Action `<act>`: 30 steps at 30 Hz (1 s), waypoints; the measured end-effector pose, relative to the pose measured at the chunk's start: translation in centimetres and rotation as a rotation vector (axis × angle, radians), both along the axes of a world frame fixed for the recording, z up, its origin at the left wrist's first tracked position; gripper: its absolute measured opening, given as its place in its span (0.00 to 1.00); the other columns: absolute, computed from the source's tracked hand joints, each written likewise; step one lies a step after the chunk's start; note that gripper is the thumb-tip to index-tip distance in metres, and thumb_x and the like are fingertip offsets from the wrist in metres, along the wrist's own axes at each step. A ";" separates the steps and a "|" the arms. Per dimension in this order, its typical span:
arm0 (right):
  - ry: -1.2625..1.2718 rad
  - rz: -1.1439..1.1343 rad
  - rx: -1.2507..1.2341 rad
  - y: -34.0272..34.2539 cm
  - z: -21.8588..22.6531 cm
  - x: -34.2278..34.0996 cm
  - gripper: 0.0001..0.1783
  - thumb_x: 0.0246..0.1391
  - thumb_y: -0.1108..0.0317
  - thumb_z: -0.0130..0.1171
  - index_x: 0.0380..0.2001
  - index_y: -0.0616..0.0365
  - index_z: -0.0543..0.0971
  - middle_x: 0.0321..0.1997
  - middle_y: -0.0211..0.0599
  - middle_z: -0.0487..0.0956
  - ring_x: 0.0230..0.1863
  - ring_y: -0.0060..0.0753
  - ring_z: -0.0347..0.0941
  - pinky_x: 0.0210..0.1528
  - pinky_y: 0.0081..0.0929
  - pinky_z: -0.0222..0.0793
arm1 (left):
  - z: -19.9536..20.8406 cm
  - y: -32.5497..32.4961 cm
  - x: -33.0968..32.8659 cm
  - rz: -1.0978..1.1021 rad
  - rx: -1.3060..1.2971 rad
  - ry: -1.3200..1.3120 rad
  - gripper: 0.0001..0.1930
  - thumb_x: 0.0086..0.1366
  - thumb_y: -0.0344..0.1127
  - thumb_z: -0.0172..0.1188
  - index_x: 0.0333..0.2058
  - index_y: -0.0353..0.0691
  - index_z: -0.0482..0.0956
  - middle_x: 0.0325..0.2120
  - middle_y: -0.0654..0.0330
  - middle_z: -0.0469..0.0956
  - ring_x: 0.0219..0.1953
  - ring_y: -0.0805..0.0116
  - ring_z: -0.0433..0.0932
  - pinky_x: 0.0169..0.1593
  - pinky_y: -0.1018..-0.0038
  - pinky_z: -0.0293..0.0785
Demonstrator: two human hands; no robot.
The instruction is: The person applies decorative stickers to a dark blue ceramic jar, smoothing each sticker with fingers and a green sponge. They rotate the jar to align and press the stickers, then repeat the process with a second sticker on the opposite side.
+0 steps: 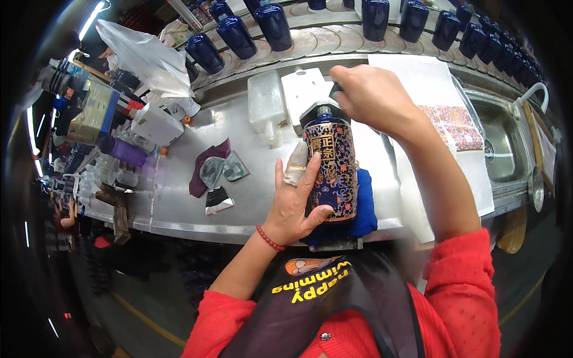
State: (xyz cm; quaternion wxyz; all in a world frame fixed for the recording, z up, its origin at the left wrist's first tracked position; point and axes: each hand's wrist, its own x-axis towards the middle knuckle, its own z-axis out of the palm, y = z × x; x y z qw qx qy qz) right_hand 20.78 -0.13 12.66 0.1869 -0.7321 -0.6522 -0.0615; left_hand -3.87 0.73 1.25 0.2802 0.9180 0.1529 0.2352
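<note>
A dark blue bottle (341,179) with a colourful floral wrap and gold lettering lies in front of me on a folded blue cloth (366,206), its bare neck pointing away. My left hand (292,203) holds it from the left side, thumb near its base and fingers along the printed face. One of those fingers wears a grey-white cover (296,161). Just beyond the neck, my right hand (373,98) is closed in a fist. A bit of something dark green shows at its fingers, mostly hidden.
On the metal worktop (239,128) lie a clear container (267,101), a white block (301,86) and several dark scraps (209,167). Printed floral sheets (453,128) rest on white paper at right, by a sink (501,158). Blue bottles (273,27) line a curved conveyor (325,42) behind.
</note>
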 end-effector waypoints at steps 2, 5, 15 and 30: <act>0.404 0.304 0.026 -1.1 -1.8 0.6 0.12 0.55 0.66 0.63 0.38 0.64 0.79 0.29 0.52 0.82 0.33 0.50 0.81 0.39 0.39 0.76 | 0.1 0.1 0.0 0.011 -0.010 0.015 0.48 0.67 0.67 0.53 0.74 0.38 0.53 0.70 0.37 0.56 0.74 0.38 0.50 0.71 0.35 0.29; 0.467 0.069 0.158 -3.4 -4.5 0.7 0.13 0.58 0.64 0.64 0.41 0.62 0.81 0.28 0.49 0.82 0.31 0.40 0.81 0.38 0.33 0.76 | 0.7 -0.4 -0.2 0.025 0.035 -0.002 0.52 0.63 0.71 0.56 0.74 0.40 0.54 0.71 0.37 0.54 0.74 0.34 0.48 0.70 0.33 0.31; 0.989 0.122 0.242 -11.6 -10.4 0.2 0.24 0.67 0.79 0.48 0.65 0.60 0.71 0.65 0.44 0.75 0.60 0.32 0.76 0.56 0.26 0.76 | -1.3 -2.7 -0.4 0.074 0.001 -0.038 0.58 0.54 0.53 0.74 0.73 0.30 0.50 0.64 0.39 0.67 0.68 0.37 0.63 0.73 0.39 0.42; 0.451 0.306 0.233 -16.0 -14.4 -5.2 0.46 0.43 0.70 0.73 0.66 0.69 0.66 0.69 0.58 0.66 0.66 0.62 0.65 0.66 0.48 0.65 | -1.1 -3.7 -1.0 0.076 0.479 0.007 0.30 0.61 0.35 0.67 0.64 0.55 0.75 0.66 0.46 0.69 0.70 0.45 0.64 0.75 0.47 0.38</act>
